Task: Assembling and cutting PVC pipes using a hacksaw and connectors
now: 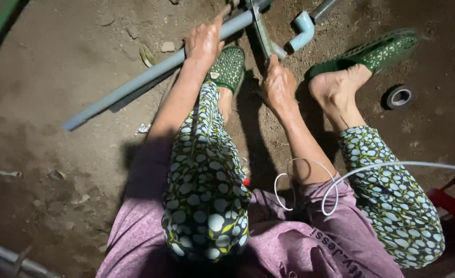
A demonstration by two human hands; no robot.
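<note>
While a long grey pipe (155, 72) lies slantwise on the dirt floor (57, 62), running from about eight o'clock up toward one o'clock, it is pressed down near its upper end by the left hand (202, 41), whose fingers are curled over it in a clenched grip. At twelve o'clock the pipe is crossed by a narrow greenish blade-like tool (262, 32), probably a saw, whose lower end is taken by the right hand (279, 85); the fingers are wrapped around what appears to be its handle, though the handle itself is hidden by the hand. A foot in a green perforated slipper (228, 66) is set just beside the pipe, between the two hands, apparently to steady it. At one o'clock a light blue elbow fitting (303, 28) is seen on the end of a second, shorter pipe, close to the tool. The other slipper (376, 51) is half slipped off the bare heel at two o'clock, and a roll of dark tape (398, 96) lies near it at three o'clock. A white cord (335, 180) is looped across the lap.

The step in hand is judged to be a cut through the pipe near its upper end. A steady downward hold by the left hand and even strokes of the blade would be called for next.
</note>
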